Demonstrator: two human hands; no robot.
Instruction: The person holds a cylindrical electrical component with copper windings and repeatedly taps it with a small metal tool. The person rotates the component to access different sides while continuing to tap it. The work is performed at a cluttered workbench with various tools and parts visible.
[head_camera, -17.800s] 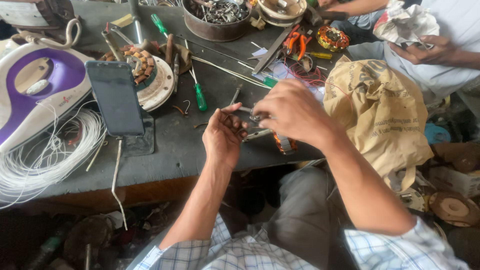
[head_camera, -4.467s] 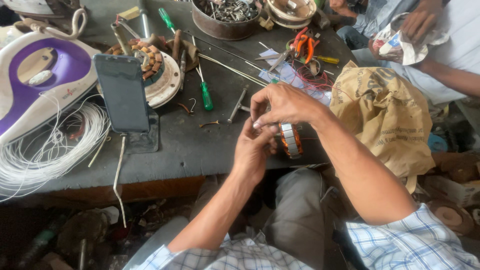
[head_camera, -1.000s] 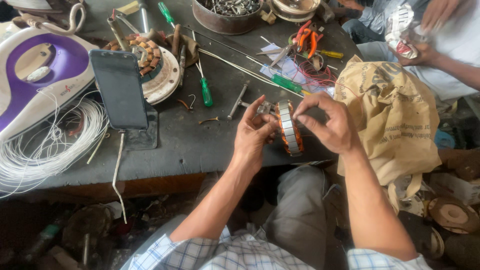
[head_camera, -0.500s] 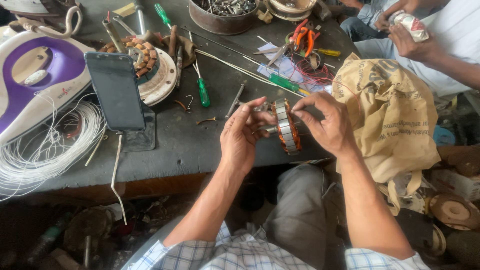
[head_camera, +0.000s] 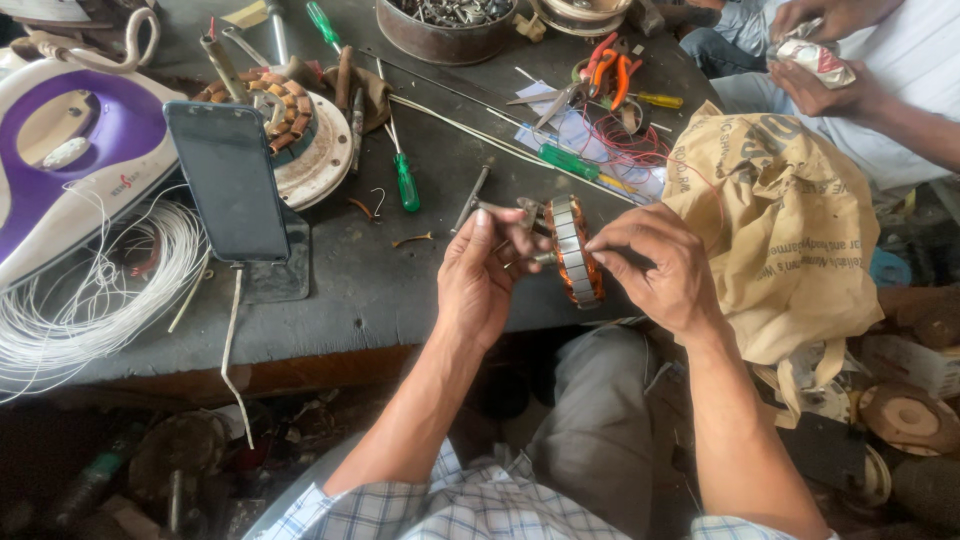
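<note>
A round motor stator (head_camera: 577, 250) with copper windings and a ribbed metal rim is held on edge over the front edge of the dark workbench (head_camera: 370, 290). My left hand (head_camera: 482, 272) pinches a thin metal tool or shaft at the stator's left face. On the right side, my right hand (head_camera: 655, 262) grips the stator's rim, fingers curled around it. Both forearms reach up from my lap, with checked sleeves at the bottom.
A dark phone (head_camera: 228, 182) stands propped at left, next to a purple-and-white iron (head_camera: 70, 140) and a coil of white wire (head_camera: 90, 300). Green screwdrivers (head_camera: 405, 180), pliers (head_camera: 605, 70), a second wound stator (head_camera: 285, 115), a brown sack (head_camera: 790, 230) and another person's hands (head_camera: 825, 60) are nearby.
Both hands stay on the stator, which has turned slightly and now sits more on edge. The other person's hands at top right have moved with the crumpled packet.
</note>
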